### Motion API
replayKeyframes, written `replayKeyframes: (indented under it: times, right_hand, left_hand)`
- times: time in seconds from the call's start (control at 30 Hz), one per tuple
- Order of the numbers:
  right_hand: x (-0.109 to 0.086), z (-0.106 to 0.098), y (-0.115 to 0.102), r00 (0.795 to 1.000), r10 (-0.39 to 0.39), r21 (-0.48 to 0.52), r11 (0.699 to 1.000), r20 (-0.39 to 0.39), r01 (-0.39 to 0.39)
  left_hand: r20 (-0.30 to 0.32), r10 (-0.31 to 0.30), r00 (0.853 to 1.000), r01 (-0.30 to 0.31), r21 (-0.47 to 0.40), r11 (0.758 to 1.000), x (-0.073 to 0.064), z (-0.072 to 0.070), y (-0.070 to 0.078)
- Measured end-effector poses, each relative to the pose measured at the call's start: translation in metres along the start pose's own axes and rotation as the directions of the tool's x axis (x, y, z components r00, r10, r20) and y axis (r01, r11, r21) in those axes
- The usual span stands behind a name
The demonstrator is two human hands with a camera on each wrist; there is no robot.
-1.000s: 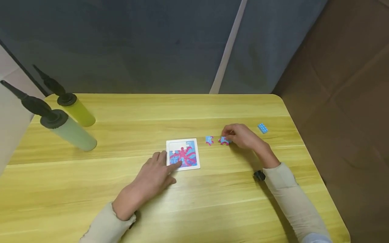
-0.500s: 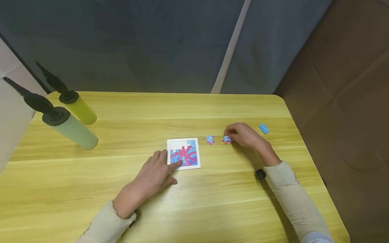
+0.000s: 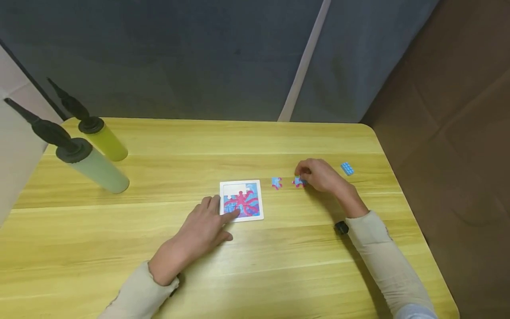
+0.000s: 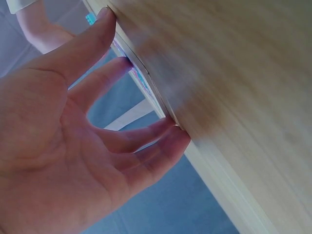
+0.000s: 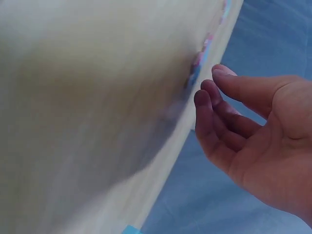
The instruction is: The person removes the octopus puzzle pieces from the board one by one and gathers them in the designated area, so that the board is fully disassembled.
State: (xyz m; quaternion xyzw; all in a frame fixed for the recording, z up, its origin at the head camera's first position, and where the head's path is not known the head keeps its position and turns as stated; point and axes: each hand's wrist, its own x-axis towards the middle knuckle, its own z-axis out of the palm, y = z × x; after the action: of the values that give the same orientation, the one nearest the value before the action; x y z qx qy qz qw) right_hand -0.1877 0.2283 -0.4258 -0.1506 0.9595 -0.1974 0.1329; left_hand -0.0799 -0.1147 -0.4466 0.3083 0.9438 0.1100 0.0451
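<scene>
My left hand (image 3: 201,230) rests at the left side of a white-framed jigsaw puzzle (image 3: 261,208) with a pink octopus picture. Its index finger lies over the lower part of the picture, and other fingertips touch the frame's left edge. A bare white area shows in the upper left of the puzzle. To the right, my right hand (image 3: 320,176) is over a blue and pink puzzle piece (image 3: 298,182), partly hidden by the fingers. In the right wrist view, thumb and fingertips are apart, with the piece (image 5: 197,66) on the table just beyond them. A second puzzle piece (image 3: 276,182) lies between frame and right hand.
A blue toy brick (image 3: 347,168) lies beyond the right hand. Two hand pumps with black tops, one pale green (image 3: 101,170) and one yellow (image 3: 111,144), stand at the table's left. Dark curtain (image 3: 179,62) hangs behind the wooden table (image 3: 255,266).
The piece under my right hand has shifted slightly to the right, away from the second piece, and the hand with it. My left hand stays on the puzzle. The head view has moved slightly.
</scene>
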Motion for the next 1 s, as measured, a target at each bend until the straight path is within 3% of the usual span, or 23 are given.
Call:
replayKeyframes:
  times: [0.2, 0.43, 0.63, 1.0]
  right_hand:
    - [0.002, -0.002, -0.021, 0.999, -0.037, 0.030, 0.999, 0.002, 0.037]
    - [0.013, 0.014, -0.054, 0.994, -0.106, 0.057, 0.993, 0.037, 0.103]
    - [0.027, 0.023, -0.077, 0.980, -0.166, 0.068, 0.985, 0.108, 0.160]
    - [0.037, 0.030, -0.101, 0.952, -0.270, 0.014, 0.962, 0.146, 0.271]
  left_hand:
    - [-0.006, 0.006, 1.000, -0.006, -0.002, 1.000, -0.002, 0.001, -0.001]
    - [-0.026, -0.010, 1.000, 0.010, -0.006, 1.000, -0.012, 0.004, -0.001]
    - [-0.030, -0.035, 0.999, 0.036, 0.002, 0.999, -0.015, 0.005, -0.002]
    - [-0.054, -0.011, 0.998, 0.012, 0.023, 1.000, -0.005, 0.000, -0.002]
